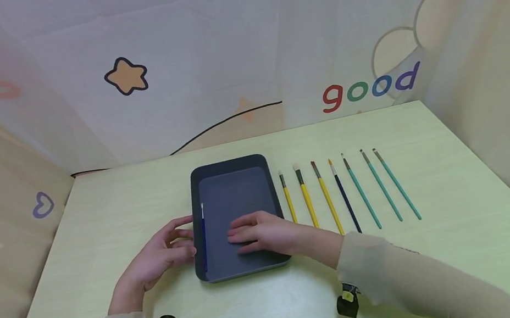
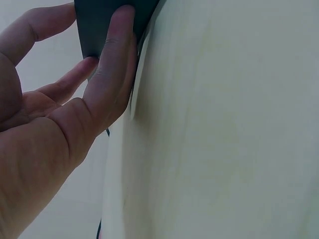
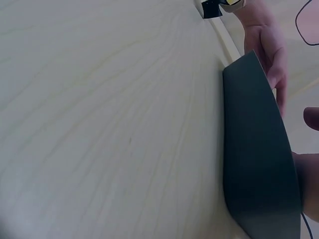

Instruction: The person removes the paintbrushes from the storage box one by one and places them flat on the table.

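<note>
A dark grey rectangular tray [image 1: 235, 190] lies on the table. Inside it, along the left wall, is a slim blue-handled paintbrush [image 1: 204, 239]. My left hand [image 1: 169, 250] touches the tray's left outer side, its fingers loosely bent against the wall and rim; the left wrist view shows fingertips [image 2: 121, 22] on the dark wall. Reaching over the tray's right edge, my right hand [image 1: 263, 231] has its fingers extended low over the tray floor, with nothing visible in them. Contact with the floor cannot be told. The right wrist view shows mostly the tray's outer wall [image 3: 259, 149].
Right of the tray several paintbrushes lie in a row: yellow-handled ones [image 1: 309, 203], a dark blue one [image 1: 345, 197] and teal ones [image 1: 382, 186]. My right forearm [image 1: 392, 265] crosses in front of them. A printed curtain [image 1: 217, 48] stands behind the table [image 1: 259, 314].
</note>
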{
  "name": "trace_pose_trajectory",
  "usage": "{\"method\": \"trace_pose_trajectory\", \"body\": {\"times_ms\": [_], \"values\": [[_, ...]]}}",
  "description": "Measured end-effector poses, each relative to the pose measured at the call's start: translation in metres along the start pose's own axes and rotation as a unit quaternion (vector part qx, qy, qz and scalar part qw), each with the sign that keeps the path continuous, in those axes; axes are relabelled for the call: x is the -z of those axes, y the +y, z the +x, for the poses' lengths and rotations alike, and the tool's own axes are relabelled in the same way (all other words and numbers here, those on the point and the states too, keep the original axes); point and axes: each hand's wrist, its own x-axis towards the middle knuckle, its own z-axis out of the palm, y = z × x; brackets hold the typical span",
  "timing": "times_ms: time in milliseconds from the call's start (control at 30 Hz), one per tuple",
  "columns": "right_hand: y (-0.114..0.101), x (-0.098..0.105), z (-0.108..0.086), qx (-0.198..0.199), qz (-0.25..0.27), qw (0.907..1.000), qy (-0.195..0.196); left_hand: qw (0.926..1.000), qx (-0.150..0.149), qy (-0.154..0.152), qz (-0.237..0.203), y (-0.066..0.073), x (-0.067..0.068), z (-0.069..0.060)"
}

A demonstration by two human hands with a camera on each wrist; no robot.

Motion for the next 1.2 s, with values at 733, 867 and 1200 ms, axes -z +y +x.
{"method": "trace_pose_trajectory", "body": {"times_ms": [733, 867, 1200], "values": [[0.000, -0.030, 0.035, -0.013, 0.044, 0.9989, -0.005, 1.0000, 0.009, -0.004, -0.001, 0.000, 0.000, -0.001], [-0.003, -0.032, 0.038, -0.017, 0.035, 0.9992, 0.011, 1.0000, 0.004, -0.007, 0.001, 0.001, 0.000, 0.001], [-0.007, -0.037, 0.045, -0.029, 0.060, 0.9966, 0.049, 0.9999, 0.006, -0.004, 0.008, 0.002, 0.001, 0.000]]}}
